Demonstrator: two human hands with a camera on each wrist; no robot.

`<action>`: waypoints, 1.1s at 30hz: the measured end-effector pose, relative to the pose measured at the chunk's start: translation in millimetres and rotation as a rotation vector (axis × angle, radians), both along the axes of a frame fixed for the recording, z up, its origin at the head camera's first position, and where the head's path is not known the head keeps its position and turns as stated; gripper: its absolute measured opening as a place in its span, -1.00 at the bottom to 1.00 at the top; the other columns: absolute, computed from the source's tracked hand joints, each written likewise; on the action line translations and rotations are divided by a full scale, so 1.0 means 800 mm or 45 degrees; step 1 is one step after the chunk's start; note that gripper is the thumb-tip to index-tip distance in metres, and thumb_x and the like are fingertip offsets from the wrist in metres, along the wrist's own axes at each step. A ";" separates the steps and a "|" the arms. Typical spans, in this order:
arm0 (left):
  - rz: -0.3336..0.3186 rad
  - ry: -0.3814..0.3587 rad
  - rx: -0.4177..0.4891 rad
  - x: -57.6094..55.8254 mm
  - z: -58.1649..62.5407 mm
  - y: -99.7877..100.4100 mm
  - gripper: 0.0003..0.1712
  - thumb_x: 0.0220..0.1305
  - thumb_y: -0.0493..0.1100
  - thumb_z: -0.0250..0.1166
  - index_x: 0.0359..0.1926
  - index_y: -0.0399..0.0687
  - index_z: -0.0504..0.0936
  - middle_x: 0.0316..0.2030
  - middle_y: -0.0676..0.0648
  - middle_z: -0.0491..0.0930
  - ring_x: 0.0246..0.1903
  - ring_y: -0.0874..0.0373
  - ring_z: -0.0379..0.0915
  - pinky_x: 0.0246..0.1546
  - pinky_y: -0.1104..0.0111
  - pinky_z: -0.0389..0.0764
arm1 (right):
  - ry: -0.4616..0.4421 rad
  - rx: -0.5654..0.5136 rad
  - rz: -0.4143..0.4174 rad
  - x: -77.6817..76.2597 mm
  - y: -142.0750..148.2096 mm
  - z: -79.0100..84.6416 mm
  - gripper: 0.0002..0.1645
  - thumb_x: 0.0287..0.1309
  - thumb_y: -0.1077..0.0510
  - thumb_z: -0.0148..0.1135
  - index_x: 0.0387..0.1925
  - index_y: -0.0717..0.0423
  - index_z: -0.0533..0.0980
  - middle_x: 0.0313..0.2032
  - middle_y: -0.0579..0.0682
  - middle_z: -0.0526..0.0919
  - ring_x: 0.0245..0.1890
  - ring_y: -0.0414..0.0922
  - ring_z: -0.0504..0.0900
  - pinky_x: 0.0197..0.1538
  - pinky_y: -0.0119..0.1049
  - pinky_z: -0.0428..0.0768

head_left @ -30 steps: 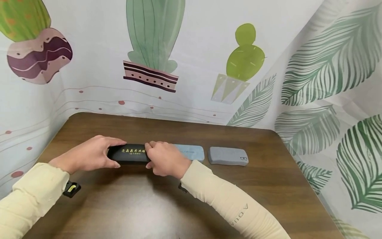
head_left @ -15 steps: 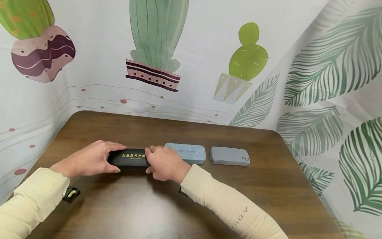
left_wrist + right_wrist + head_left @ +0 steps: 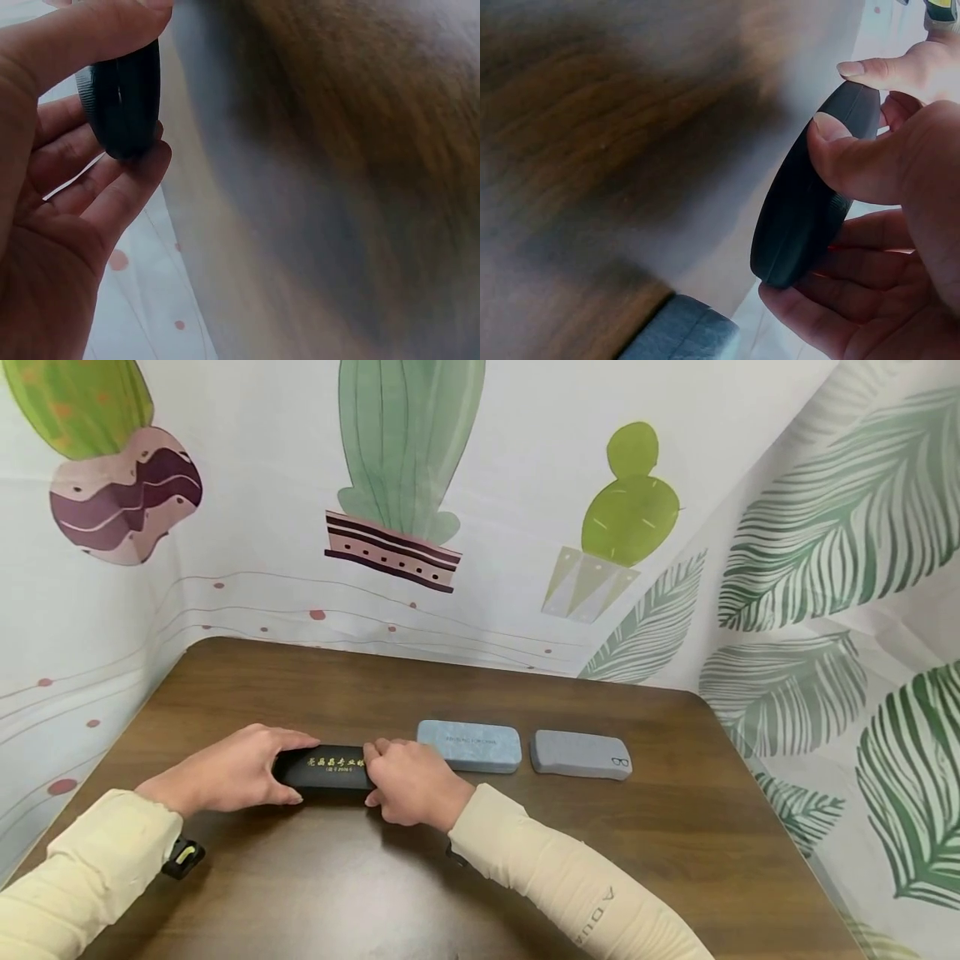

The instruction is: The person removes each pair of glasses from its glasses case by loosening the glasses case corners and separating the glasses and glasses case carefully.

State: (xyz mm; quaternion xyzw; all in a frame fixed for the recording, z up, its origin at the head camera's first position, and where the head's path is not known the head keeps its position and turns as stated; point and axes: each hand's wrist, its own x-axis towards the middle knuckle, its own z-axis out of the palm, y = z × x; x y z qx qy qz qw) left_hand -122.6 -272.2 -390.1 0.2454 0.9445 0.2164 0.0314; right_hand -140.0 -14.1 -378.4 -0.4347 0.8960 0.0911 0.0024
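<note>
A long black glasses case [image 3: 330, 772] with gold lettering on its lid is held level between both hands in the head view. My left hand [image 3: 221, 768] grips its left end, thumb on the near side and fingers on the far side. At the right end, my right hand [image 3: 416, 781] grips it likewise, covering that part. In the left wrist view, the black case [image 3: 124, 109] shows end-on between thumb and fingertips. The right wrist view shows the black case [image 3: 799, 202] from its near side, with both thumbs on it. Whether it touches the table is unclear.
Behind and right of my right hand lies a light blue glasses case [image 3: 471, 747]. Farther right is a grey glasses case [image 3: 581, 753] with a small glasses print. All are at a brown wooden table [image 3: 637, 843], with a patterned cloth [image 3: 495, 527] hanging behind it.
Both hands have brought the black case lower and nearer in the head view. More of the blue case's left end now shows. The blue and grey cases keep their places; the view has shifted slightly.
</note>
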 end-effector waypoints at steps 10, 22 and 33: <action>0.009 -0.011 0.000 0.001 -0.011 -0.002 -0.19 -0.09 -0.02 0.69 0.21 -0.20 0.66 0.11 -0.13 0.74 0.00 0.09 0.68 0.03 0.12 0.66 | -0.001 0.014 0.010 -0.001 -0.006 -0.011 -0.35 0.30 -0.16 0.36 0.24 0.16 0.53 -0.04 -0.10 0.70 -0.15 -0.15 0.75 -0.09 -0.34 0.71; 0.027 -0.041 -0.014 0.004 -0.017 -0.004 -0.17 0.01 -0.01 0.65 0.29 -0.21 0.61 0.20 -0.23 0.67 0.14 -0.10 0.65 0.13 -0.03 0.60 | 0.042 0.034 -0.006 0.000 -0.012 -0.019 -0.30 0.29 -0.18 0.35 0.29 0.17 0.53 -0.01 -0.09 0.72 -0.09 -0.14 0.76 -0.04 -0.35 0.71; 0.032 -0.016 -0.074 0.010 -0.016 -0.001 -0.19 0.07 -0.04 0.62 0.32 -0.23 0.58 0.21 -0.28 0.65 0.18 -0.24 0.60 0.18 -0.12 0.57 | 0.101 0.062 0.088 0.000 -0.015 -0.019 -0.40 0.25 -0.17 0.39 0.13 0.17 0.61 -0.12 -0.08 0.74 -0.23 -0.17 0.75 -0.16 -0.35 0.71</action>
